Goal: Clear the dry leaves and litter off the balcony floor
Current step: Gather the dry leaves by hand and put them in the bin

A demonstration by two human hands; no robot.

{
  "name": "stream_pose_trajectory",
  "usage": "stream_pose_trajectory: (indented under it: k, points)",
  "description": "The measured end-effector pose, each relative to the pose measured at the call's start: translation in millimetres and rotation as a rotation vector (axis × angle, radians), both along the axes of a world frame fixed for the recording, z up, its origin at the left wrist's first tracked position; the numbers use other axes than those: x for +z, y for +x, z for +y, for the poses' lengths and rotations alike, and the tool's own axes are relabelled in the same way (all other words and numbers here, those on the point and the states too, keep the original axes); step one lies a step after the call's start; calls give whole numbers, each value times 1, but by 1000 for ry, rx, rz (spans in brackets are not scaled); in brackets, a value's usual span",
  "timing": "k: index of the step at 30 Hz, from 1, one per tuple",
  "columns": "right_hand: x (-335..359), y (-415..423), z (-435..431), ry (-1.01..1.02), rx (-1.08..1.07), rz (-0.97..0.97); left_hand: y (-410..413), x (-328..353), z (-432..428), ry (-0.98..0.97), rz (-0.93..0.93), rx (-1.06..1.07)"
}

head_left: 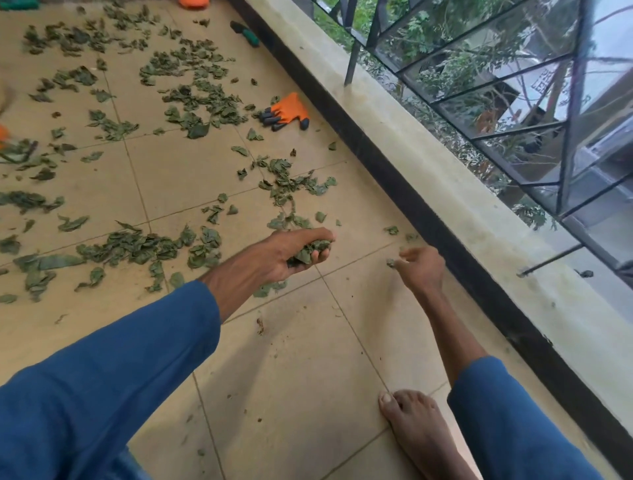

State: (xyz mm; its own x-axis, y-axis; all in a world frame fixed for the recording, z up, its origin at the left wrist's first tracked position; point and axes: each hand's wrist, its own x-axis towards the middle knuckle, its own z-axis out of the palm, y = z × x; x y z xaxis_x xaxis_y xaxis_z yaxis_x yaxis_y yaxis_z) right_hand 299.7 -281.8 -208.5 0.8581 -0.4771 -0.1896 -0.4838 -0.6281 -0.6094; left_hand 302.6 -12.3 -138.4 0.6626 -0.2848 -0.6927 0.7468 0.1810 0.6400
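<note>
The left hand [294,255] is curling around a clump of dry leaves [310,251] just above the tiled floor [294,342], while the right hand [419,267] is pinching a small leaf scrap [390,263] near the ledge [445,178]. Loose leaves [137,245] are lying scattered across the tiles, some beside an orange glove [289,109]. Lettering [544,82] beyond the railing [578,85] is too blurred to read.

Two bare hands counted, left hand [291,253] and right hand [419,265], two blue fabric sleeves [102,387], one bare foot [414,421], one orange knitted glove with black fingertips [286,111], one green-and-black handle-like item [245,33], one orange shape [193,2] cut off at the top edge, dry green leaves [137,245] too many to be counted.
</note>
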Motion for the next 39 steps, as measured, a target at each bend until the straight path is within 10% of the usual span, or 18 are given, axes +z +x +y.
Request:
stream_pose_trajectory:
  k: [39]
  points:
    - [-26,44,-31,-173,387,53,-3,-15,-6,10,33,-87]
